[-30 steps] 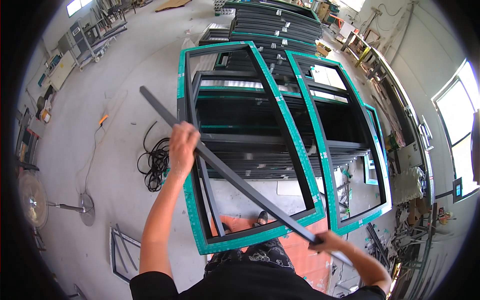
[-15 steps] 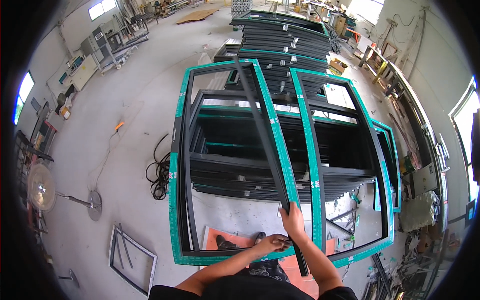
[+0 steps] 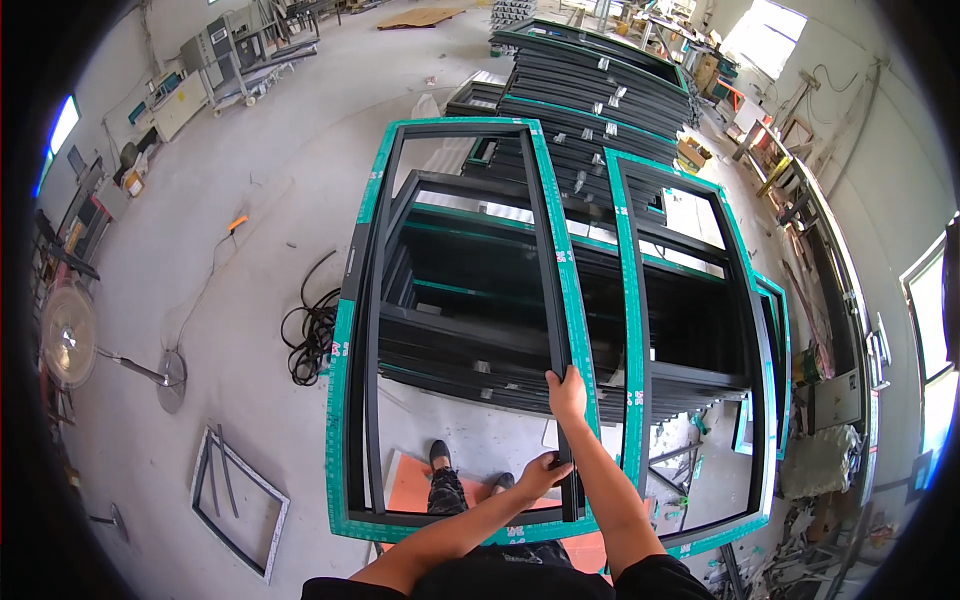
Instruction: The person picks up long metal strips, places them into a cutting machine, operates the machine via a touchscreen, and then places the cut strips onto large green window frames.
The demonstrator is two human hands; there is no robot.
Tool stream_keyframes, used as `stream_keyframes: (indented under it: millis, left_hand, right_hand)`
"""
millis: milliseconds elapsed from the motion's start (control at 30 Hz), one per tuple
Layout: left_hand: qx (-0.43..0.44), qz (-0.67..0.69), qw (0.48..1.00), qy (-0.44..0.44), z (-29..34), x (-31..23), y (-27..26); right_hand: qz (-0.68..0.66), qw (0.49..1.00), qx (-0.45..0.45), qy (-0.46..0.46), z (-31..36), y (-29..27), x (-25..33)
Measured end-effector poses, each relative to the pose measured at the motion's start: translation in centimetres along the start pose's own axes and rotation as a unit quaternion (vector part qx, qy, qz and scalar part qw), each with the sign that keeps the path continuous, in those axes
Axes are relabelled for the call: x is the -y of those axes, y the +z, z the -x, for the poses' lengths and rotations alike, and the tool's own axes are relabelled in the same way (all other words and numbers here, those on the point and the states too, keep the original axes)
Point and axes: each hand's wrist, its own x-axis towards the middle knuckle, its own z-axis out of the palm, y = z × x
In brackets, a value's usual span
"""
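Note:
A tall black window frame (image 3: pixel 569 300) with green protective tape stands before me, leaning slightly away. Along its right inner side runs a long black strip (image 3: pixel 570 502), nearly lined up with the frame's upright. My right hand (image 3: pixel 567 395) is wrapped round the strip at its lower part, thumb upward. Lower down, my left hand (image 3: pixel 541 475) is closed at the strip near its bottom end; its fingertips are partly hidden. Close by on the right is a second green-taped frame (image 3: pixel 634 320) with a crossbar.
Behind the frames rises a large stack of black frames (image 3: pixel 590 110). A coiled black cable (image 3: pixel 312 335), a fan (image 3: pixel 70 335) and a small light-coloured frame (image 3: pixel 275 535) are on the left floor. An orange board (image 3: pixel 408 490) lies by my feet. Scraps and offcuts (image 3: pixel 790 540) litter the right.
The strip's top has swung right, from slanting across the frame's opening to lying along its right upright. Both hands moved slightly up and left in view with it.

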Motion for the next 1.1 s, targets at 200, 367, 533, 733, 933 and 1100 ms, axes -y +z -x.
stream_keyframes:
  millis: [200, 367, 533, 733, 933, 1100]
  left_hand:
    - [0.0, -0.061, 0.998, -0.005, -0.3, -0.9, -1.0]
    - [-0.027, -0.053, 0.998, 0.036, -0.6, 0.7, -1.7]
    - [-0.008, -0.079, 0.997, -0.014, -0.7, -0.1, -1.9]
    - [-0.019, -0.053, 0.997, -0.051, -0.6, 0.6, -1.6]
    - [-0.023, -0.014, 0.999, -0.036, -1.4, 0.6, -0.7]
    - [-0.014, -0.005, 1.0, 0.023, -3.4, 0.9, -0.4]
  right_hand:
    - [0.008, 0.999, 0.008, 0.032, -0.7, 1.0, 0.2]
    - [0.004, 0.999, 0.013, 0.031, -0.2, 1.4, 0.8]
    - [-0.002, 1.0, -0.009, 0.016, -0.2, 2.0, -0.3]
    - [-0.008, 0.999, -0.035, 0.024, 0.3, 2.5, -1.6]
    - [-0.059, 0.996, 0.062, -0.025, -0.9, -2.7, -1.9]
    - [0.008, 0.996, -0.039, -0.076, -0.4, -9.0, -6.1]
